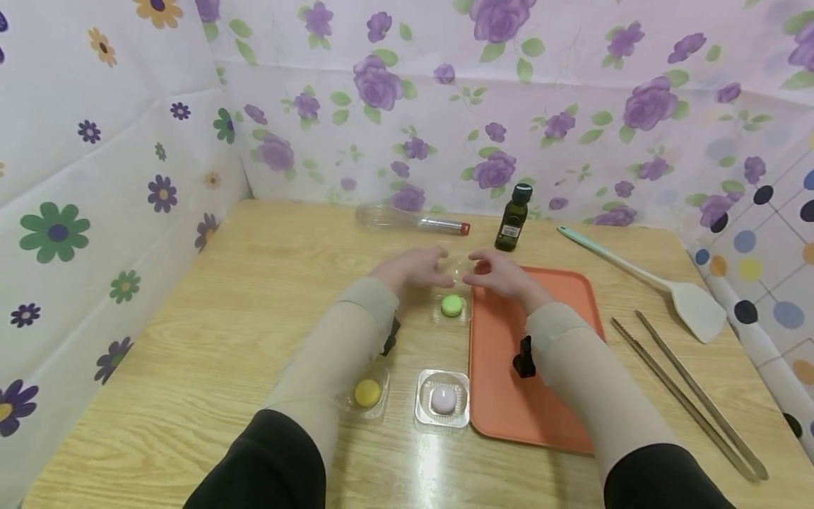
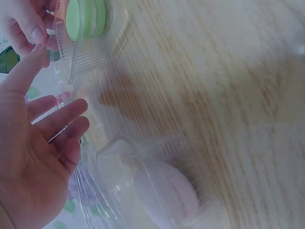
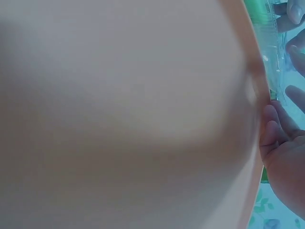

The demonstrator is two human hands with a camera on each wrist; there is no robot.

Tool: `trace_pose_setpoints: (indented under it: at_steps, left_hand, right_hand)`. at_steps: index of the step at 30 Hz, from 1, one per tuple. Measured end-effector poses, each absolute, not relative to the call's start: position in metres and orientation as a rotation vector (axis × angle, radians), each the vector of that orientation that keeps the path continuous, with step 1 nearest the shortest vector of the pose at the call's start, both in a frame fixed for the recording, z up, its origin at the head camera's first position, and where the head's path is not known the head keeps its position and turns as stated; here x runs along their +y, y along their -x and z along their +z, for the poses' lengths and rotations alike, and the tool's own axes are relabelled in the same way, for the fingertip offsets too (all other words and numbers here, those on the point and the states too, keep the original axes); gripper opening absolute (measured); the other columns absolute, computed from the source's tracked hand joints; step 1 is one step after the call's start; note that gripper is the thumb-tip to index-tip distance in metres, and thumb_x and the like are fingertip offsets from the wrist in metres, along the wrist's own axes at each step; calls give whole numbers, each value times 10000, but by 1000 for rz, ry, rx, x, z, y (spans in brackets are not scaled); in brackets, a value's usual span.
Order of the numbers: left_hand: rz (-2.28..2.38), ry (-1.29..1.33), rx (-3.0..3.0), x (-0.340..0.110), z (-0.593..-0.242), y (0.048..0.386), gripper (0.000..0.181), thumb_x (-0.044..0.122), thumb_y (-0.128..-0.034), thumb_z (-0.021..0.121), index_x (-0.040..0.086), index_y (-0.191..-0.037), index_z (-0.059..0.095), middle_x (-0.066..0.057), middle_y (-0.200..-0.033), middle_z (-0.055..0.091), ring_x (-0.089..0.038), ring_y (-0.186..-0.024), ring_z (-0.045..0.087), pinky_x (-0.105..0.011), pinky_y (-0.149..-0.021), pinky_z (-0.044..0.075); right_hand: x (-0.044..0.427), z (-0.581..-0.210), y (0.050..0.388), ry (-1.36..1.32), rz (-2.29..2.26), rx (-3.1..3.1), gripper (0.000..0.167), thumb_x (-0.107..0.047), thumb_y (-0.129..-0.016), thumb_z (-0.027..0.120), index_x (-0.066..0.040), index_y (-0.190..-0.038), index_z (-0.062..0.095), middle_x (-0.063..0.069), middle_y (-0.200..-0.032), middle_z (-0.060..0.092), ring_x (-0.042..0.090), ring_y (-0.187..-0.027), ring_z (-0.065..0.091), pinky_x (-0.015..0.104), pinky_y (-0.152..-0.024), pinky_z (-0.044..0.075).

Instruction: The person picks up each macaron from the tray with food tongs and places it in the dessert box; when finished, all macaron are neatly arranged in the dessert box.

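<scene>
A green macaron [image 1: 452, 305] sits in a clear plastic box, whose raised clear lid [image 1: 458, 267] lies between my hands. My left hand [image 1: 416, 270] is left of the lid, fingers spread and relaxed. To the right, over the back of the orange tray [image 1: 534, 424], my right hand [image 1: 499, 272] has loosely bent fingers, thumb apart from forefinger. Whether either hand touches the lid is unclear. A pale macaron [image 2: 167, 195] in another clear box shows in the left wrist view, beside the left hand. Nearer me are a yellow macaron [image 1: 367, 393] and a lavender macaron [image 1: 443, 400], each in a clear box.
At the back lie a whisk [image 1: 413, 220] and a dark green bottle [image 1: 513, 218], which stands upright behind the tray. To the right are a white spatula [image 1: 696, 311] with a green-tipped handle and long metal tongs [image 1: 689, 396]. Flowered cloth [image 1: 305, 162] hangs behind the table.
</scene>
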State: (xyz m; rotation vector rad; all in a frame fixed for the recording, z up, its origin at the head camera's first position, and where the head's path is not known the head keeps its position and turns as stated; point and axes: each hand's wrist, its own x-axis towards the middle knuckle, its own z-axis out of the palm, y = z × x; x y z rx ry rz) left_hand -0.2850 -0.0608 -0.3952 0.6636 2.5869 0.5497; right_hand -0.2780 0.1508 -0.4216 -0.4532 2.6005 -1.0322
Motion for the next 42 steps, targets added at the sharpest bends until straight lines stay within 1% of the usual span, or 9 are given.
trace_pose_setpoints:
  at_steps: [3, 10, 14, 19, 26, 30, 35, 39, 42]
  left_hand:
    - [567, -666, 2582, -62, -393, 284, 781, 423, -866, 631, 58, -1454, 269, -150, -1338, 499, -274, -1205, 486, -421, -1017, 372]
    - [640, -666, 2597, -65, -386, 284, 771, 378, -871, 640, 61, -1460, 256, -145, -1378, 460, -267, -1229, 461, -416, -1026, 362]
    - [672, -700, 2598, -68, -385, 284, 794, 337, -862, 664, 43, -1464, 237, -162, -1398, 431, -271, -1243, 446, -411, -1032, 357]
    - [633, -773, 2681, -74, -383, 284, 864, 330, -800, 738, 41, -1455, 256, -164, -1403, 420, -278, -1269, 413, -405, -1047, 337]
    - [627, -943, 2767, -76, -383, 284, 989, 356, -685, 830, 95, -1462, 275, -108, -1469, 330, -261, -1341, 293, -407, -1091, 258]
    - [529, -958, 2810, -75, -384, 280, 1022, 414, -651, 834, 63, -1448, 299, -118, -1463, 321, -267, -1338, 288, -404, -1098, 244]
    - [450, -984, 2880, -76, -384, 273, 1012, 445, -638, 828, 81, -1437, 322, -94, -1428, 342, -245, -1303, 327, -372, -1094, 258]
    - [432, -1046, 2922, -78, -380, 269, 981, 422, -635, 829, 49, -1409, 355, -101, -1392, 377, -247, -1266, 368, -357, -1083, 277]
    - [422, -1076, 2952, -78, -377, 266, 964, 417, -635, 825, 35, -1394, 369, -104, -1388, 383, -251, -1266, 367, -355, -1084, 274]
  right_hand:
    - [149, -420, 278, 448, -1036, 2602, 612, -286, -900, 626, -4, -1392, 397, 214, -1287, 492, 333, -1182, 454, 482, -1001, 358]
    - [151, -410, 276, 426, -1136, 2602, 600, -242, -899, 633, -17, -1400, 392, 174, -1420, 383, 344, -1182, 481, 474, -953, 422]
    - [153, -406, 272, 461, -1134, 2606, 617, -251, -888, 646, -27, -1403, 390, 171, -1412, 393, 327, -1141, 507, 465, -922, 442]
    - [153, -400, 265, 501, -1166, 2569, 632, -237, -866, 674, -57, -1405, 398, 144, -1403, 403, 278, -1076, 541, 440, -899, 453]
    - [153, -390, 258, 538, -1200, 2529, 653, -280, -844, 702, -124, -1408, 412, 98, -1393, 423, 227, -1009, 556, 411, -845, 475]
    - [151, -387, 256, 556, -1211, 2474, 664, -270, -847, 700, -158, -1423, 391, 92, -1405, 410, 215, -962, 569, 397, -842, 471]
    - [150, -384, 251, 557, -1250, 2408, 662, -215, -859, 689, -169, -1435, 367, 69, -1418, 387, 223, -913, 579, 386, -837, 464]
    - [149, -384, 249, 523, -1339, 2349, 702, -197, -868, 677, -194, -1464, 304, 95, -1401, 394, 255, -986, 557, 435, -860, 462]
    - [150, -383, 248, 479, -1481, 2269, 729, -207, -901, 634, -225, -1490, 205, 167, -1355, 421, 315, -1015, 558, 497, -852, 465]
